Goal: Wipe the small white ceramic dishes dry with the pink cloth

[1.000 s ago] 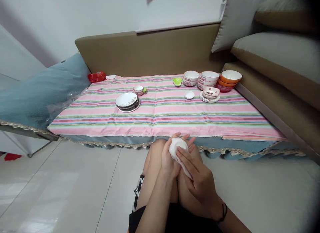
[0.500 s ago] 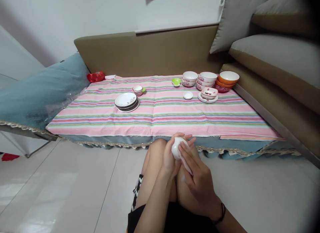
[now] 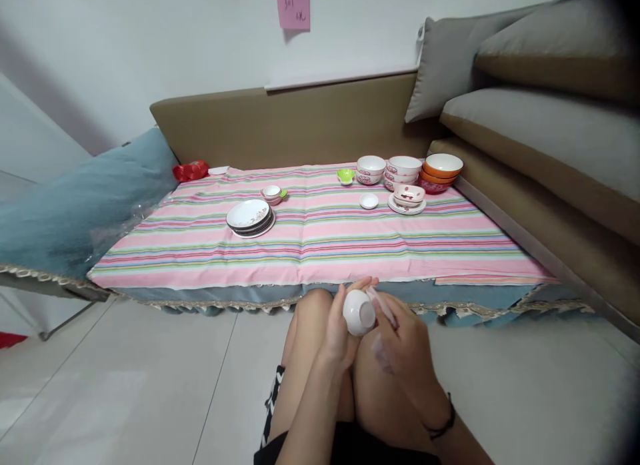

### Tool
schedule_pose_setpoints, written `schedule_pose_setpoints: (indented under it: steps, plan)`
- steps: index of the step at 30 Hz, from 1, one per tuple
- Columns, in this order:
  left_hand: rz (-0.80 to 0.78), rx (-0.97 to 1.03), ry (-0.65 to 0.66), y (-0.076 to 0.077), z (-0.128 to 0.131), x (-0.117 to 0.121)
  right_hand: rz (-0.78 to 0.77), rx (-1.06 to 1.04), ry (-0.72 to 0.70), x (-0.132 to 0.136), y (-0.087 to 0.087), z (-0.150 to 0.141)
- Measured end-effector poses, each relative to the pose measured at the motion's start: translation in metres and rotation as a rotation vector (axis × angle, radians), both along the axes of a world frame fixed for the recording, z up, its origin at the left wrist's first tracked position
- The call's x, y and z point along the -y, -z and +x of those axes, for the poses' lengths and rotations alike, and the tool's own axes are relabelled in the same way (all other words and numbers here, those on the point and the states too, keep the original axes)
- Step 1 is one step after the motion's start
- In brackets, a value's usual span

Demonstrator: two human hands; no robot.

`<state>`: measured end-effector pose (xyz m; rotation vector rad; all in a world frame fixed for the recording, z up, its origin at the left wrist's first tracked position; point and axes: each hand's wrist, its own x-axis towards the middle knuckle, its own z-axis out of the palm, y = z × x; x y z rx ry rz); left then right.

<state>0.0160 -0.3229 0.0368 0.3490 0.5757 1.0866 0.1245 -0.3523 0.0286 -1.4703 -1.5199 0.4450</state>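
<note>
I sit on the floor with my knees up before a low striped surface. My left hand (image 3: 339, 325) is closed around a small white bowl (image 3: 359, 312), held above my knees with its base turned toward me. My right hand (image 3: 400, 342) sits just right of the bowl, its fingers curled on a pale cloth or tissue (image 3: 380, 302) that touches the bowl's edge. A dark band circles my right wrist.
The pink striped cloth (image 3: 320, 242) carries a stack of plates (image 3: 249, 216), small cups (image 3: 273, 194), a green dish (image 3: 345, 176), a white saucer (image 3: 369, 200), and stacked bowls (image 3: 405, 168) with an orange bowl (image 3: 443, 165). Sofa cushions rise at right, a teal cushion (image 3: 75, 198) at left.
My right hand slid off the bowl's face to its right side, and the bowl turned so its base shows. The view tipped upward, showing more wall.
</note>
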Motion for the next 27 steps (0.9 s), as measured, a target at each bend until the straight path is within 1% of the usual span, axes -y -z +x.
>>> schedule_pose_setpoints:
  steps: [1, 3, 5, 8, 10, 12, 14, 16, 18, 19, 22, 23, 24, 25, 27]
  plan:
    - [0.008, -0.025, -0.046, 0.002, 0.003, 0.000, 0.018, 0.018, -0.021, -0.001, 0.001, -0.007]
    - [-0.020, -0.023, -0.111, 0.005, 0.005, 0.000, 0.137, 0.100, -0.081, 0.001, 0.003, -0.019]
    - [-0.074, 0.019, -0.118, 0.008, 0.002, -0.001, 0.229, 0.208, -0.210, 0.006, 0.006, -0.026]
    - [-0.114, 0.130, -0.101, 0.008, -0.011, -0.004, 0.318, 0.362, -0.412, 0.015, 0.009, -0.023]
    - [-0.127, 0.217, -0.096, 0.007, -0.019, -0.005, 0.371, 0.445, -0.484, 0.019, 0.012, -0.015]
    - [-0.123, 0.260, -0.104, 0.004, -0.024, -0.005, 0.430, 0.497, -0.488, 0.019, 0.017, -0.006]
    - [-0.116, 0.230, -0.107, 0.001, -0.025, -0.002, 0.449, 0.506, -0.451, 0.017, 0.021, -0.001]
    - [-0.113, 0.149, -0.114, -0.003, -0.022, 0.002, 0.397, 0.471, -0.379, 0.014, 0.020, -0.002]
    - [-0.117, 0.086, -0.132, -0.005, -0.019, 0.004, 0.341, 0.444, -0.336, 0.012, 0.014, -0.007]
    - [-0.120, 0.081, -0.144, -0.005, -0.019, 0.005, 0.337, 0.448, -0.351, 0.012, 0.011, -0.009]
    - [-0.123, 0.147, -0.181, -0.003, -0.022, 0.000, 0.391, 0.492, -0.496, 0.013, 0.006, -0.009]
    - [-0.121, 0.172, -0.189, -0.002, -0.025, -0.002, 0.406, 0.502, -0.527, 0.013, 0.008, -0.007]
    - [-0.112, 0.186, -0.199, -0.001, -0.027, -0.005, 0.402, 0.507, -0.528, 0.012, 0.011, -0.004]
    - [-0.100, 0.188, -0.208, 0.000, -0.029, -0.008, 0.386, 0.508, -0.503, 0.011, 0.016, 0.000]
    - [-0.084, 0.162, -0.216, 0.001, -0.029, -0.015, 0.320, 0.492, -0.407, 0.006, 0.026, 0.005]
